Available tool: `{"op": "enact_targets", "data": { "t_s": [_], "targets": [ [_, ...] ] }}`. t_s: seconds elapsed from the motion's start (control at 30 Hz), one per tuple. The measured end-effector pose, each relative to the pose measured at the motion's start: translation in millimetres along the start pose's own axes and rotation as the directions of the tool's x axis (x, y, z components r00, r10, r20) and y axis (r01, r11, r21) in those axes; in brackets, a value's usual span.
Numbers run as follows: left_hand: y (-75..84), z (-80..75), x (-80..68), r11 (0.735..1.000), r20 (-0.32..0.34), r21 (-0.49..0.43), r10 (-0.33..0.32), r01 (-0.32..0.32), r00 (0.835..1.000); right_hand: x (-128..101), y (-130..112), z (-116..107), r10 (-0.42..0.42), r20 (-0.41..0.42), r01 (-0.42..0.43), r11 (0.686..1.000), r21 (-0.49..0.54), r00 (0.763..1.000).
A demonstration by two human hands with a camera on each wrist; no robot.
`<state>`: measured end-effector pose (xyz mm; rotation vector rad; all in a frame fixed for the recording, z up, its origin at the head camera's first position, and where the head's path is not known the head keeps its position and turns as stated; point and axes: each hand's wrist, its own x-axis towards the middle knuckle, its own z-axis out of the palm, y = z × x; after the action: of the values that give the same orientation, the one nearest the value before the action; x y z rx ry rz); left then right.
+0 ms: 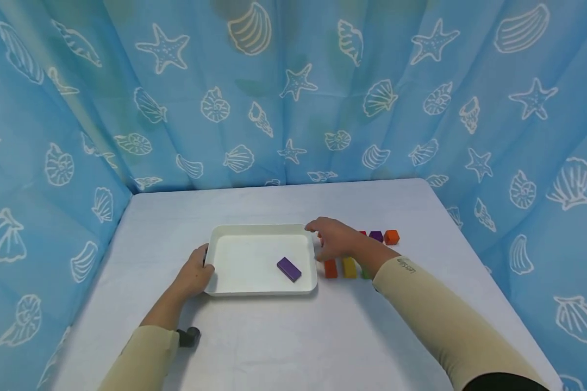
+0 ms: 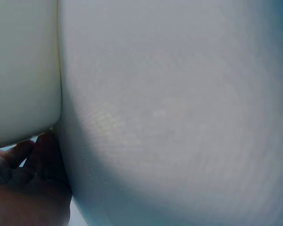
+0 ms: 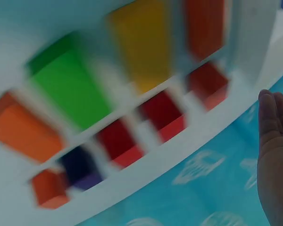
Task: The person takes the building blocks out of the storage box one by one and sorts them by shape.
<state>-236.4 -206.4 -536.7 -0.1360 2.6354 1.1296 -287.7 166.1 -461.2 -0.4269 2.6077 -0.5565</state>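
A shallow white tray (image 1: 244,244) lies on the table, with one long purple block (image 1: 289,269) slanted in its right half. My left hand (image 1: 195,274) grips the tray's left side, thumb at the rim. In the left wrist view, fingers of that left hand (image 2: 33,188) are bent at the tray's rounded corner (image 2: 23,94). At the tray's right edge my right hand (image 1: 337,239) reaches over, thumb and fingers spread apart. The right wrist view shows straight fingers on this right hand (image 3: 280,150), beside the tray's wall (image 3: 254,47).
Right of the tray, long blocks stand in a row: orange (image 1: 330,269), yellow (image 1: 349,268) and green (image 3: 73,87). Behind them are small cubes, including purple (image 1: 376,236), orange (image 1: 392,237) and red (image 3: 162,115). A blue shell-patterned curtain (image 1: 293,125) surrounds the table's far side.
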Motion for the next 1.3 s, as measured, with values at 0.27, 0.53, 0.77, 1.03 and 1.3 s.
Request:
{"op": "enact_targets", "data": {
  "t_s": [0.27, 0.53, 0.77, 1.03, 1.3],
  "targets": [
    [-0.9, -0.1, 0.3, 1.0, -0.001, -0.014, 0.013, -0.013, 1.0, 14, -42, 32, -0.136, 0.137, 0.157, 0.975, -0.157, 0.981],
    [-1.6, 3.0, -2.2, 0.999, -0.008, -0.026, 0.028, -0.028, 1.0, 18, -39, 54, -0.25, 0.191, 0.295, 0.918, -0.265, 0.949],
    [0.4, 2.1, -5.1, 0.998, -0.029, -0.026, 0.051, -0.051, 0.998, 24, -37, 55, -0.186, 0.167, 0.222, 0.947, -0.233, 0.968],
    [0.8, 1.4, -5.3, 0.999, -0.026, -0.017, 0.05, -0.05, 0.998, 19, -39, 42, -0.142, 0.114, 0.159, 0.974, -0.163, 0.983],
    [2.1, 2.0, -6.4, 0.999, -0.029, -0.017, 0.043, -0.043, 0.999, 13, -33, 23, -0.102, 0.068, 0.111, 0.985, -0.134, 0.992]
  ]
}}
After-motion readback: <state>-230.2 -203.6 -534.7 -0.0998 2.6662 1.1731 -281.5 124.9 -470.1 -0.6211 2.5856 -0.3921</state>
